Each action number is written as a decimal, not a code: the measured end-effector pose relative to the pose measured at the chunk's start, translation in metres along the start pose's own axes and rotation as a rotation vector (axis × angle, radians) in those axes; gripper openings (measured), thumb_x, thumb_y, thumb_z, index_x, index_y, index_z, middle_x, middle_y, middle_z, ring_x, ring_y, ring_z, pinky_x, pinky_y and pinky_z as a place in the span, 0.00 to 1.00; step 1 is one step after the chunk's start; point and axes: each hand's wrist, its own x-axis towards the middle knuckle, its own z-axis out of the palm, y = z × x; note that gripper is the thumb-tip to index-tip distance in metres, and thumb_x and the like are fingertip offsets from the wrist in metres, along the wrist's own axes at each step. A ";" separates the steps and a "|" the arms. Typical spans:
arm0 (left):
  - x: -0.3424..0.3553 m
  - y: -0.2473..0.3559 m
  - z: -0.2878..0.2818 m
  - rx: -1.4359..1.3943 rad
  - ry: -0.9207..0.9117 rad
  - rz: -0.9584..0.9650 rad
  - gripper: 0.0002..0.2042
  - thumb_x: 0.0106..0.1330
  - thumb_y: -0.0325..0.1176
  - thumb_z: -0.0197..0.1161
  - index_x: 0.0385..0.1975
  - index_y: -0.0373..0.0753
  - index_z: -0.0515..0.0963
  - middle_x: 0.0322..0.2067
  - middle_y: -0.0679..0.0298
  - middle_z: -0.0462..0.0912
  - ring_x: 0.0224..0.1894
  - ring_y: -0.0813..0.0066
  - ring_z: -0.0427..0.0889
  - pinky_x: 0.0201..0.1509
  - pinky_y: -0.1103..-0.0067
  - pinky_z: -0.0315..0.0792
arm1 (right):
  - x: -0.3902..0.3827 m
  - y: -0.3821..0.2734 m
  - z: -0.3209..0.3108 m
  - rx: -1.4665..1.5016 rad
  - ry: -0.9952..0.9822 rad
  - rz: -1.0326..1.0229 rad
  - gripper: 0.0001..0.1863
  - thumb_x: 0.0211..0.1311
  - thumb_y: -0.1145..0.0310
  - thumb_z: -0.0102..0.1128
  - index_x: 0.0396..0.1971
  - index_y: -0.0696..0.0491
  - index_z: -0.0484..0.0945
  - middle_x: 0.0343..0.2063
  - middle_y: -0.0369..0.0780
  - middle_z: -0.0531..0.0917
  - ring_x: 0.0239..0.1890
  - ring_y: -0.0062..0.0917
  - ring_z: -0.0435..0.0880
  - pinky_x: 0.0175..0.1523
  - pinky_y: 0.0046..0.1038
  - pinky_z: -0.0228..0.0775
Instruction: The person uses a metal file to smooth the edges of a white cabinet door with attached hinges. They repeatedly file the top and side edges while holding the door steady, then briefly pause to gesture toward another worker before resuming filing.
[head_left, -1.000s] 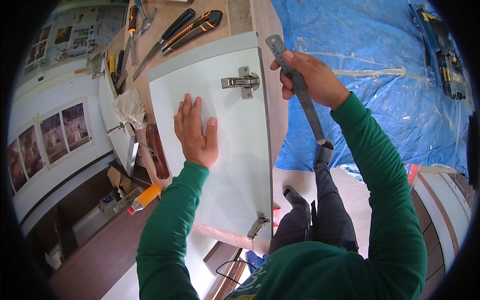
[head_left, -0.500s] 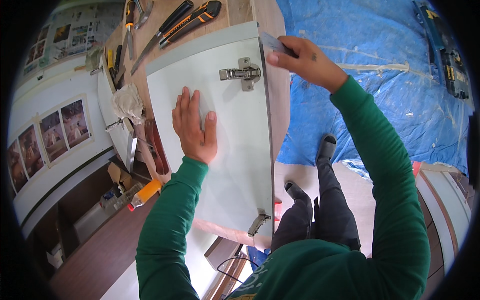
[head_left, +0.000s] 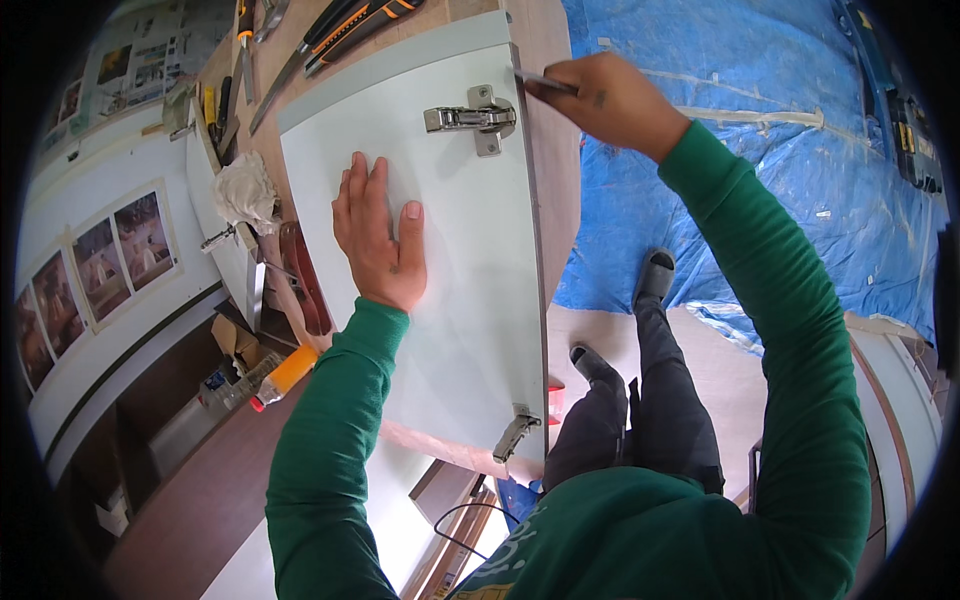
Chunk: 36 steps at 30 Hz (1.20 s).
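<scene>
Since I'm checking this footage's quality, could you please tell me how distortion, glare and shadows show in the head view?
In the head view, the fisheye lens bows the white panel's left edge and the corners go black; also in the head view, light washes out the lower middle, and soft shadows lie by the left hand and the upper hinge.

At 1 o'clock, the right hand (head_left: 620, 105) hides most of its own fingers and much of the dark metal strip (head_left: 548, 84), whose full shape I cannot tell; at 11 o'clock, the upper edge cuts the black-and-orange knife (head_left: 350, 35); at 9 o'clock, the taped photos (head_left: 95, 257) are too small for details; at 2 o'clock, the dark tool case (head_left: 912, 140) fades into the rim
</scene>
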 end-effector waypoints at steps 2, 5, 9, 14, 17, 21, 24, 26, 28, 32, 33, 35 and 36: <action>0.000 -0.001 0.000 -0.003 0.003 0.004 0.28 0.76 0.44 0.52 0.69 0.33 0.67 0.72 0.43 0.63 0.74 0.40 0.60 0.77 0.52 0.49 | -0.015 0.004 0.009 -0.074 -0.034 -0.124 0.13 0.66 0.59 0.64 0.31 0.54 0.81 0.23 0.49 0.79 0.27 0.48 0.79 0.33 0.45 0.70; 0.000 -0.001 0.000 0.036 0.001 0.017 0.28 0.76 0.43 0.52 0.69 0.31 0.67 0.72 0.42 0.64 0.73 0.39 0.62 0.77 0.53 0.54 | -0.061 -0.008 0.033 -0.061 -0.091 -0.242 0.09 0.59 0.61 0.66 0.27 0.51 0.80 0.22 0.45 0.81 0.27 0.46 0.82 0.33 0.48 0.72; -0.001 -0.002 0.002 0.004 0.006 0.014 0.28 0.76 0.44 0.52 0.69 0.33 0.67 0.72 0.43 0.63 0.73 0.40 0.61 0.77 0.52 0.50 | -0.114 -0.031 0.046 -0.021 -0.378 -0.307 0.10 0.61 0.57 0.62 0.29 0.48 0.82 0.23 0.43 0.82 0.27 0.43 0.84 0.34 0.48 0.74; -0.001 -0.003 0.003 -0.023 0.011 0.001 0.28 0.76 0.45 0.52 0.70 0.34 0.67 0.73 0.43 0.63 0.74 0.40 0.60 0.77 0.52 0.48 | -0.050 -0.004 0.029 -0.051 -0.056 -0.211 0.10 0.59 0.60 0.66 0.26 0.50 0.80 0.21 0.44 0.81 0.26 0.44 0.83 0.33 0.47 0.73; -0.001 -0.003 0.004 -0.018 0.004 0.005 0.28 0.76 0.46 0.51 0.70 0.33 0.67 0.73 0.44 0.63 0.74 0.41 0.59 0.77 0.52 0.49 | -0.039 0.007 0.040 -0.041 0.020 -0.222 0.10 0.57 0.60 0.68 0.27 0.50 0.80 0.22 0.44 0.82 0.27 0.44 0.83 0.33 0.47 0.73; -0.001 -0.002 0.004 -0.027 0.007 0.002 0.29 0.76 0.46 0.51 0.70 0.33 0.67 0.73 0.44 0.63 0.74 0.41 0.59 0.77 0.52 0.49 | -0.105 -0.012 0.075 0.066 -0.170 -0.401 0.08 0.57 0.61 0.67 0.27 0.49 0.80 0.22 0.42 0.81 0.27 0.43 0.83 0.34 0.47 0.73; 0.001 -0.002 0.004 -0.020 0.012 0.004 0.29 0.76 0.46 0.51 0.70 0.33 0.67 0.73 0.44 0.63 0.74 0.40 0.59 0.77 0.52 0.50 | -0.115 -0.009 0.072 0.133 -0.141 -0.398 0.09 0.58 0.61 0.67 0.27 0.50 0.79 0.22 0.43 0.80 0.26 0.44 0.81 0.34 0.47 0.73; -0.001 0.000 0.002 -0.001 0.002 0.000 0.28 0.76 0.45 0.50 0.70 0.32 0.67 0.72 0.43 0.63 0.74 0.41 0.60 0.77 0.54 0.51 | -0.098 0.001 0.064 0.125 -0.043 -0.340 0.10 0.58 0.61 0.67 0.26 0.50 0.79 0.21 0.44 0.79 0.26 0.45 0.81 0.33 0.46 0.73; 0.000 0.000 0.002 0.029 -0.006 0.011 0.27 0.76 0.42 0.51 0.70 0.31 0.66 0.72 0.43 0.63 0.74 0.44 0.61 0.77 0.57 0.54 | -0.068 0.012 0.059 0.111 0.109 -0.286 0.10 0.58 0.61 0.67 0.26 0.51 0.79 0.21 0.45 0.79 0.26 0.46 0.80 0.33 0.46 0.72; 0.000 0.001 0.003 0.002 0.008 0.023 0.27 0.76 0.41 0.51 0.70 0.31 0.66 0.72 0.43 0.63 0.74 0.44 0.60 0.77 0.57 0.54 | -0.067 0.007 0.067 0.105 0.001 -0.302 0.10 0.57 0.63 0.67 0.24 0.51 0.79 0.21 0.45 0.79 0.27 0.46 0.80 0.32 0.45 0.72; 0.000 0.001 0.003 -0.006 0.011 0.022 0.27 0.76 0.41 0.51 0.70 0.31 0.66 0.72 0.43 0.63 0.74 0.43 0.60 0.77 0.57 0.54 | -0.086 -0.004 0.073 0.084 0.025 -0.372 0.08 0.56 0.66 0.67 0.23 0.51 0.78 0.21 0.44 0.78 0.27 0.45 0.80 0.31 0.44 0.72; 0.000 0.000 0.003 -0.011 0.010 0.018 0.27 0.76 0.41 0.51 0.70 0.31 0.66 0.72 0.43 0.63 0.74 0.43 0.60 0.77 0.57 0.54 | -0.130 -0.028 0.081 0.118 -0.390 -0.294 0.08 0.53 0.64 0.68 0.22 0.49 0.79 0.21 0.42 0.79 0.28 0.42 0.83 0.31 0.42 0.73; 0.001 0.000 0.003 -0.009 0.011 0.017 0.27 0.76 0.41 0.51 0.70 0.31 0.66 0.72 0.43 0.63 0.74 0.43 0.60 0.77 0.56 0.54 | -0.152 -0.041 0.083 0.070 -0.581 -0.329 0.08 0.50 0.62 0.69 0.22 0.48 0.80 0.20 0.40 0.79 0.29 0.40 0.84 0.31 0.41 0.74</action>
